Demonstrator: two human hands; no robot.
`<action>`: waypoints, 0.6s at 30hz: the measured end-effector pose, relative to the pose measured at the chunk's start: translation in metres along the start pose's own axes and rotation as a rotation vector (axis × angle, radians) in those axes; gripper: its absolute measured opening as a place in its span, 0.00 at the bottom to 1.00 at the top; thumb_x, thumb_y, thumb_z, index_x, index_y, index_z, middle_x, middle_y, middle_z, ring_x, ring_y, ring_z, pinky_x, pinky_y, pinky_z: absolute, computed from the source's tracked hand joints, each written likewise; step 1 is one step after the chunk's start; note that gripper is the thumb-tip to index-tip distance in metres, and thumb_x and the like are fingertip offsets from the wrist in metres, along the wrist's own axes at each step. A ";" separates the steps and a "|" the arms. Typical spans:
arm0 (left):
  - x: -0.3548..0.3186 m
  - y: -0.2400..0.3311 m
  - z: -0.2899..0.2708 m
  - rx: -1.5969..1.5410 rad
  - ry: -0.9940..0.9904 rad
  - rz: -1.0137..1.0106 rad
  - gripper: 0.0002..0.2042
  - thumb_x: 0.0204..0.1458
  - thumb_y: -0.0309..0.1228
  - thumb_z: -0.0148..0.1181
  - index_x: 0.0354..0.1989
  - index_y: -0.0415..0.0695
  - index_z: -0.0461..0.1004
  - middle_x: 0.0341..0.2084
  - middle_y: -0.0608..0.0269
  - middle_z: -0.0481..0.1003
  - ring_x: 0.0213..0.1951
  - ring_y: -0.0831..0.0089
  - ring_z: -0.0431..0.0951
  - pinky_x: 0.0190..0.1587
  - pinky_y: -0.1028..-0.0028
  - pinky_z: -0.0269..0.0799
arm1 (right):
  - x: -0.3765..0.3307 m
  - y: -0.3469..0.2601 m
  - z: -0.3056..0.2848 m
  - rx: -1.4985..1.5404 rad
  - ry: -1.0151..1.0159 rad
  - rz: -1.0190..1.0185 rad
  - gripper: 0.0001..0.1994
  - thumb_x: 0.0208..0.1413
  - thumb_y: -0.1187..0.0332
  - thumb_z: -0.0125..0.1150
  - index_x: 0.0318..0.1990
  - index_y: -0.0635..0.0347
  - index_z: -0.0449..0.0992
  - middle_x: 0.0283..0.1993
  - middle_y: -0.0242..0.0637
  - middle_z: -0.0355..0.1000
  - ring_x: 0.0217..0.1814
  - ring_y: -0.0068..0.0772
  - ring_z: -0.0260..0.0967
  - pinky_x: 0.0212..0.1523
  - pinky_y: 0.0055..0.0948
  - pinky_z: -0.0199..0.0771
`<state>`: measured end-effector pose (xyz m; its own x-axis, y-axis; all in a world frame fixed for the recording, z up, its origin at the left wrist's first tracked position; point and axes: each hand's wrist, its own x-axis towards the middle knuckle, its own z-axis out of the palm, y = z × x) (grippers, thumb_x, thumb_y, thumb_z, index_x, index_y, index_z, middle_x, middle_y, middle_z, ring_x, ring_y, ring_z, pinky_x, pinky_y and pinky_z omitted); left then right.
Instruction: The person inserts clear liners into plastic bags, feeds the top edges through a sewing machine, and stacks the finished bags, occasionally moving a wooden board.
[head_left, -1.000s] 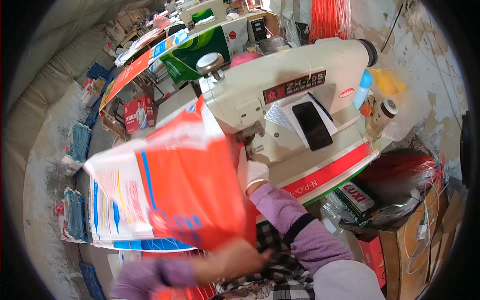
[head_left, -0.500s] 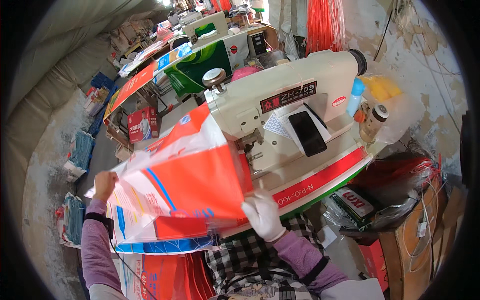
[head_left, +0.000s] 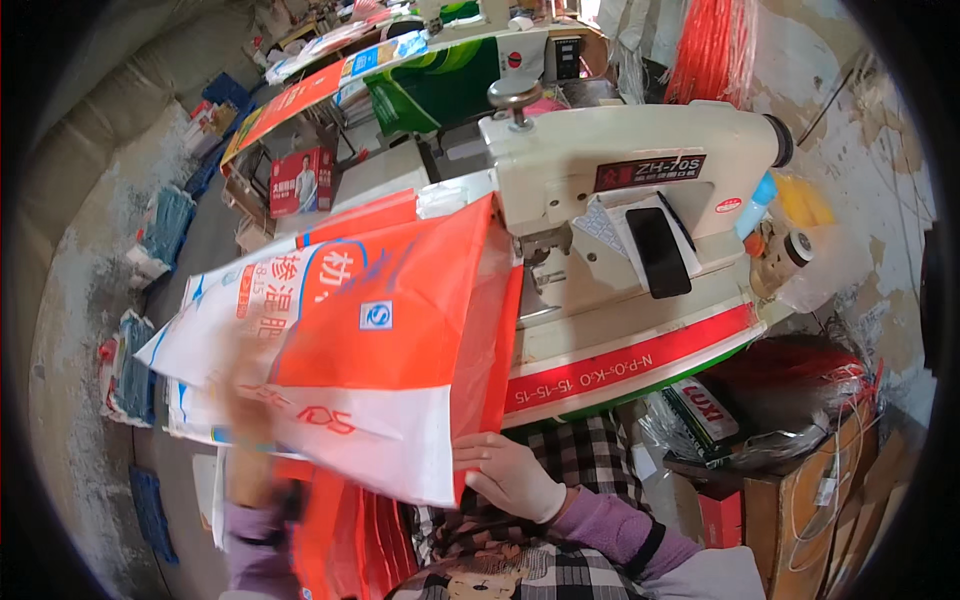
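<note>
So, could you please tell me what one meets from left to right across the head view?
Blurred left hand, blue square mark on the orange-and-white sack, right hand, black phone, brownish lidded container.

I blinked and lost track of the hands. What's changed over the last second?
The right hand moved from beside the sewing machine's needle area toward the body, and now touches the bag's near right edge. The left hand swung leftward and outward to the bag's left side, too blurred to tell its grip. The bag turned, showing other print. Machine and phone stayed put; only the view shifted.
</note>
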<state>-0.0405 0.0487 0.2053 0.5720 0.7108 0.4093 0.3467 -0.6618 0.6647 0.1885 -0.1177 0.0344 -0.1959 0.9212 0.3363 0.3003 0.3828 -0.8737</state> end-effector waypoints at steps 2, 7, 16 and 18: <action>0.032 0.071 0.138 -0.312 -0.640 0.207 0.26 0.66 0.47 0.36 0.62 0.41 0.64 0.61 0.53 0.64 0.65 0.58 0.60 0.65 0.58 0.56 | -0.010 0.005 -0.004 -0.090 -0.064 0.128 0.11 0.56 0.67 0.54 0.43 0.58 0.79 0.49 0.38 0.74 0.60 0.44 0.64 0.59 0.37 0.64; 0.064 -0.083 0.252 -0.874 0.035 -0.418 0.25 0.63 0.36 0.49 0.66 0.41 0.58 0.64 0.61 0.61 0.66 0.67 0.57 0.68 0.63 0.52 | -0.026 0.016 -0.002 -0.270 -0.077 0.031 0.10 0.59 0.68 0.53 0.29 0.62 0.76 0.27 0.42 0.72 0.34 0.48 0.70 0.34 0.37 0.71; 0.057 -0.143 0.273 0.248 -0.278 -0.044 0.29 0.57 0.34 0.56 0.67 0.47 0.57 0.69 0.42 0.47 0.72 0.51 0.40 0.70 0.58 0.46 | -0.021 -0.022 -0.030 -0.021 0.180 0.155 0.13 0.56 0.69 0.58 0.21 0.64 0.72 0.21 0.43 0.66 0.27 0.46 0.65 0.28 0.38 0.66; 0.041 -0.103 0.299 0.373 -0.237 -0.143 0.30 0.55 0.33 0.56 0.67 0.46 0.56 0.69 0.37 0.46 0.71 0.46 0.41 0.69 0.55 0.48 | -0.019 -0.020 -0.031 -0.079 0.132 0.092 0.13 0.56 0.69 0.58 0.21 0.64 0.71 0.20 0.42 0.65 0.26 0.46 0.65 0.27 0.38 0.66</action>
<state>0.1695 0.0744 -0.0336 0.6380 0.7560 0.1467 0.6537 -0.6323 0.4157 0.2151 -0.1406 0.0564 -0.0413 0.9517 0.3043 0.3844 0.2962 -0.8744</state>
